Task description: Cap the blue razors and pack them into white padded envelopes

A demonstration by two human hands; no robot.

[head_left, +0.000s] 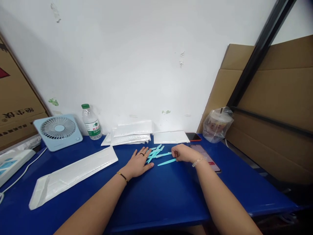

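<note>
Several turquoise eyebrow razors (155, 152) lie crossed in a loose pile on the blue table. My left hand (137, 164) rests palm down with its fingers spread, the fingertips at the left edge of the pile. Right of the pile, my right hand (181, 153) is closed, fingers curled down at the end of a single razor (166, 162). That razor's thin end points left, in front of the pile. My fingers hide its other end.
White padded mailers (132, 134) are stacked by the wall, with another mailer (171, 137) beside them and a long one (75, 173) at left. A fan (60, 130), a water bottle (91, 124), phones (206, 158) and a bagged cup (217, 125) stand around the blue table (156, 199).
</note>
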